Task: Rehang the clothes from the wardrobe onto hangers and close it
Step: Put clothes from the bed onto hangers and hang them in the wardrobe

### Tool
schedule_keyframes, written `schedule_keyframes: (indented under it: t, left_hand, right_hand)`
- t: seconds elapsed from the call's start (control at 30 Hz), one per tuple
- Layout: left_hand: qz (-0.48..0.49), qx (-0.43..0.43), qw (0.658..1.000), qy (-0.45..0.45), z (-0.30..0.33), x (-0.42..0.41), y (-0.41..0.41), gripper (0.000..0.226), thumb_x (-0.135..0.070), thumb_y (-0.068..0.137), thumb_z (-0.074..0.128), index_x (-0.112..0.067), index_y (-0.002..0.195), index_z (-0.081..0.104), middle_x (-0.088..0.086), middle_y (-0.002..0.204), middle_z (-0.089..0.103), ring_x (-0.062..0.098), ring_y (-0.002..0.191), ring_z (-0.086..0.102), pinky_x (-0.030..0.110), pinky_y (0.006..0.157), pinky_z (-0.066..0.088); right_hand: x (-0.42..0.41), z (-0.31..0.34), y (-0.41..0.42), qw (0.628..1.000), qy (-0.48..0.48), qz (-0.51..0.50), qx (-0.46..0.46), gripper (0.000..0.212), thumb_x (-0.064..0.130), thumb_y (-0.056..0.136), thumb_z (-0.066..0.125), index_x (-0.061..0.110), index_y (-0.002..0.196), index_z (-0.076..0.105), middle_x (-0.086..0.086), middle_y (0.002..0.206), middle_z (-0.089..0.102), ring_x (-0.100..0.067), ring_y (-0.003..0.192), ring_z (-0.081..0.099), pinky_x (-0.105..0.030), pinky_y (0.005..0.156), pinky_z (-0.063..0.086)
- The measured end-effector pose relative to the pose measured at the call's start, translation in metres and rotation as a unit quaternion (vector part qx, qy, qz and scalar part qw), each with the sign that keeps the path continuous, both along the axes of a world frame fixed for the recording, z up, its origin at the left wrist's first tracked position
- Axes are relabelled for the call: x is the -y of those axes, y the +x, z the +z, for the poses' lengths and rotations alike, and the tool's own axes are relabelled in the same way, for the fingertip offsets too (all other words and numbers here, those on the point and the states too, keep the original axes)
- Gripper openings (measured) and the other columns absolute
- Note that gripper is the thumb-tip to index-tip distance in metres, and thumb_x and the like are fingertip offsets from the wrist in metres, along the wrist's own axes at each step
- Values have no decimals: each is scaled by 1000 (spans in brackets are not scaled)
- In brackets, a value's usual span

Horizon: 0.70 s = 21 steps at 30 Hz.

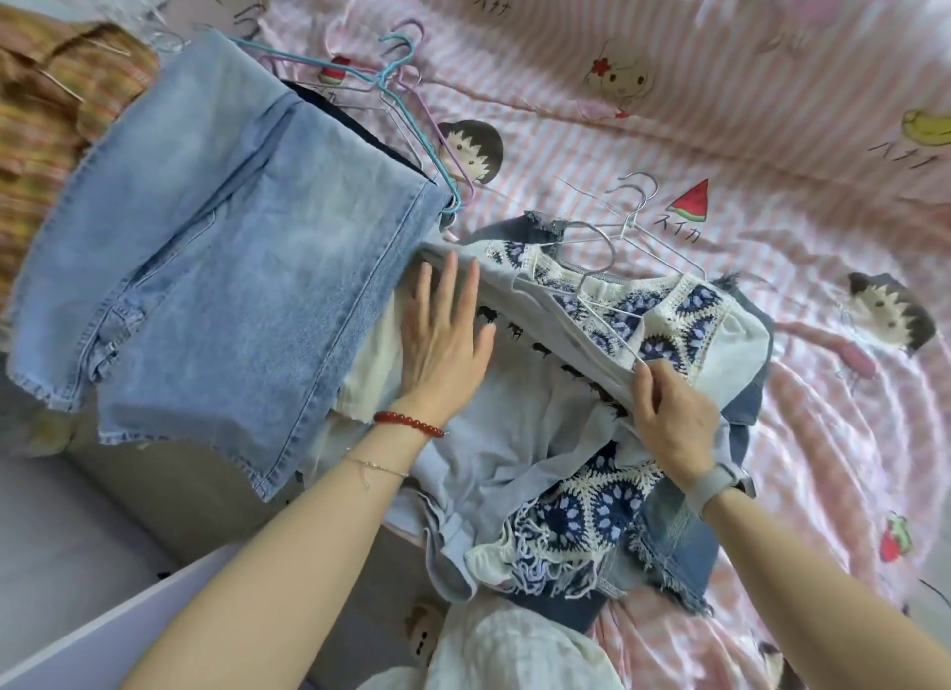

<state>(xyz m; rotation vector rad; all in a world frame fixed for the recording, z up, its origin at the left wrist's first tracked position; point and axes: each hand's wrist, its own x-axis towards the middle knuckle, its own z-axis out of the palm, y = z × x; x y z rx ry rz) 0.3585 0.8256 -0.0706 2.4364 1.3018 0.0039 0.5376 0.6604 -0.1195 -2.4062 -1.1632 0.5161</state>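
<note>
We look down on a bed [720, 97] covered with a pink striped cartoon sheet, where a heap of clothes lies in front of us. Our left hand [442, 334] lies flat on the pile, its fingers [447, 283] straight and slightly spread, pressing on pale fabric just beside the light blue jeans [216, 257]. A red bead bracelet [409, 424] circles that wrist. Our right hand [674, 422], with a grey watch [718, 483] on its wrist, pinches the edge of a light blue garment [520, 298] between thumb and curled fingers, lifting it off the heap. A blue and white crochet top [664, 324] lies over that garment, with a silver wire hanger [592, 283] resting on it. More silver hangers [638, 210] lie just behind on the sheet. The jeans stretch to the left, hung over a blue hanger [391, 72] and a purple hanger [432, 118] whose hooks reach the sheet. A plaid orange garment [56, 87] lies at the far left.
</note>
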Motion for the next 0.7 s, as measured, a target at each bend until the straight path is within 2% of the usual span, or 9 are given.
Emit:
schedule_keyframes:
  t: [0.1,0.17,0.23,0.3,0.4,0.5,0.57,0.63,0.7]
  left_hand:
    - [-54,-89,994,14,6,-12,6,56,-42,96,33,-27,147,13,-1,157,4,25,143,-10,53,110,-10]
    - [-68,-114,990,-42,9,-12,1,41,-42,98,27,-26,133,43,-3,147,36,21,142,12,52,110,-10]
    - [-51,-80,986,-140,17,-4,-11,34,-38,99,29,-17,101,56,3,107,62,25,115,51,44,104,24]
    - [-16,-18,974,-226,25,11,-32,33,-35,99,34,-13,83,53,3,74,56,25,78,57,33,69,37]
    - [68,73,955,-278,39,39,-75,34,-30,97,43,-14,68,50,-5,54,41,9,52,40,23,53,31]
    - [190,127,945,-235,53,62,-138,41,-27,95,48,-21,56,40,-7,49,31,9,47,29,21,47,24]
    - [272,131,940,-162,64,77,-191,46,-27,93,51,-23,51,34,-6,45,30,13,46,30,30,50,25]
    - [342,88,932,-78,75,99,-249,41,-34,92,53,-20,55,42,0,45,40,24,50,41,33,51,31]
    - [410,48,911,-11,83,129,-304,30,-39,91,51,-19,68,55,6,56,56,34,61,53,37,53,43]
  right_hand:
    - [6,18,-1,999,32,38,17,39,32,95,35,9,67,50,0,49,44,-14,38,36,-19,38,26]
    - [5,33,1,997,42,56,34,43,36,92,30,11,64,50,1,46,44,-14,37,37,-18,37,25]
    - [2,44,1,994,45,72,64,42,37,91,31,13,63,51,2,47,46,-14,39,40,-17,39,23]
    - [-5,51,-2,993,42,76,76,37,34,92,38,13,66,53,2,54,50,-15,49,44,-22,52,29]
    - [-19,57,-21,994,37,103,23,23,22,93,49,11,75,59,1,68,57,-16,67,48,-34,75,33]
    - [-37,69,-62,979,47,196,-8,18,19,93,50,11,81,61,4,74,56,-14,72,49,-32,77,34]
    - [-50,78,-99,958,12,283,-51,23,23,95,45,12,80,59,3,70,56,-15,64,52,-23,62,37]
    - [-62,87,-145,918,-64,375,-109,32,33,97,36,15,78,55,2,63,54,-13,53,50,-17,51,37]
    - [-68,95,-196,873,-92,465,-116,36,38,97,32,15,81,55,0,64,56,-16,57,55,-26,56,44]
